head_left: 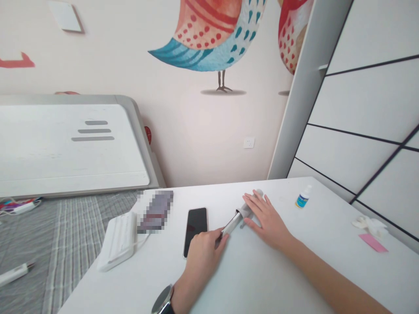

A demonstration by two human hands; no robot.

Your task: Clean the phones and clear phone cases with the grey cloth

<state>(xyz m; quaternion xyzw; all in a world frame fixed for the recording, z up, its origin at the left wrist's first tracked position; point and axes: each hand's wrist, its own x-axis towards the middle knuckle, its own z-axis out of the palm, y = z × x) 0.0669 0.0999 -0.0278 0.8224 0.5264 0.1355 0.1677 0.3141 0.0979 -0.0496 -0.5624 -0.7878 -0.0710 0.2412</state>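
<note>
My left hand (203,249), with a watch (163,300) on its wrist, is closed around the handle end of what looks like a knife. Its flat silver blade (231,223) points away to the upper right, and most of the handle is hidden by my fingers. The far end of the blade goes into or under a grey sheath-like piece (244,212) on the table. Over that grey piece lies my right hand (267,219), fingers stretched out and flat, covering much of it. Just left of the blade, a black-screened phone (196,226) lies face up.
On the white table (248,279) are a white power strip (118,240) with a cord, a pixelated flat item (156,213), a small bottle (303,197), a pink slip (372,243) and crumpled tissue (371,226). A bed with a striped grey cover (78,235) adjoins on the left.
</note>
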